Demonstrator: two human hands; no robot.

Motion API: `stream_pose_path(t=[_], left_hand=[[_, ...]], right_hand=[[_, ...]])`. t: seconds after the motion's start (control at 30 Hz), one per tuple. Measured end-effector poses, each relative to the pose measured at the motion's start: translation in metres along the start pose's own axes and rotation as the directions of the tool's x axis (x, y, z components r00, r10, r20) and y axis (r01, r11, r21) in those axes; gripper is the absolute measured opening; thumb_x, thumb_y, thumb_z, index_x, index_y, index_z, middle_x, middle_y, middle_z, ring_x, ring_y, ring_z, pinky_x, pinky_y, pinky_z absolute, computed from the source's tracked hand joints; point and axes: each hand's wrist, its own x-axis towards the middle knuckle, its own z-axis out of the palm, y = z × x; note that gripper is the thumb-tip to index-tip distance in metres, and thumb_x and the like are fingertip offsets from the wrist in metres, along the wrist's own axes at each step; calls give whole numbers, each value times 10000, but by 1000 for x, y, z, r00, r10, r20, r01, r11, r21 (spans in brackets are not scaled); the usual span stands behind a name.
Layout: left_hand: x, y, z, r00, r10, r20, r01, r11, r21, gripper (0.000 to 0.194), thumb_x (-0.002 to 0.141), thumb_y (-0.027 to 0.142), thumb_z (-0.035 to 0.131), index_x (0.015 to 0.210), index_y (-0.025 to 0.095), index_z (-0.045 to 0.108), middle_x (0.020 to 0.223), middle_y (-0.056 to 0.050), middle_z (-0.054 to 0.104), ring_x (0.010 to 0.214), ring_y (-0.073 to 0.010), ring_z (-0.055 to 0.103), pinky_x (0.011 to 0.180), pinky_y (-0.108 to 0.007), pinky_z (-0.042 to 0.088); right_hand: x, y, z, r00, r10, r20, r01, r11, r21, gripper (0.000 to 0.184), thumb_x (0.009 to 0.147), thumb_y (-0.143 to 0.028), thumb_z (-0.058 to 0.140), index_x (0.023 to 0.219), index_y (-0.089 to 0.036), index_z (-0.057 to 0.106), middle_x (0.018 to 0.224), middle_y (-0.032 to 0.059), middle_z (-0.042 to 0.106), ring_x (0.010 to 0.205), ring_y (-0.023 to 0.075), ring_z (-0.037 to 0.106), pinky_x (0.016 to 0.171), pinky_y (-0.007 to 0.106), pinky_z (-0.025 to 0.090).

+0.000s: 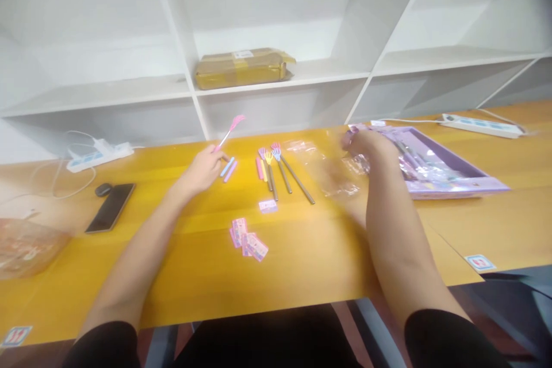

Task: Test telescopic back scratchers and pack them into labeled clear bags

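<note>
One clear wrapper (332, 171) blurs beside the right hand (361, 142), its edges indistinct

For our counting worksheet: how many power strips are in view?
2, both on the table: one power strip at left, beyond the smartphone; another power strip at right, beyond the purple box. No others show.

Scratcher (225, 137): pink, hand-shaped head on a silvery rod; held aslant, head up and to the right.
Box (474, 186): purple, open-topped, shiny clear packaging (411, 160) inside; on the desk (310, 259), toward its right.
Wrapper (340, 187): clear, crumpled, partly blurred; just left of the box.
</note>
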Motion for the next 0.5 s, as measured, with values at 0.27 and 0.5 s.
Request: stream_pose_path(t=[0.27, 0.5], left_hand=[[-1, 7, 14, 1000, -16, 7, 17, 980, -201, 363, 1093, 372, 485, 1086, 232, 819, 1113, -98, 678, 1023, -255, 685, 1002, -393, 564], [0, 22, 29, 984, 71, 164, 13, 886, -464, 452, 1093, 553, 526, 1135, 200, 806, 1141, -107, 712, 968, -233, 666, 904, -378, 555]], right_hand=[[-1, -12, -16, 1000, 13, 5, -13, 999, -31, 315, 1074, -282, 554, 992, -211, 850, 1118, 141, 807, 1066, 317, 740, 987, 418, 546], [-35, -85, -10, 801, -518, -300, 589, 771, 242, 335, 1102, -397, 566, 909, -250, 797, 1362, 90, 758, 1139, 278, 738, 1087, 499, 575]])
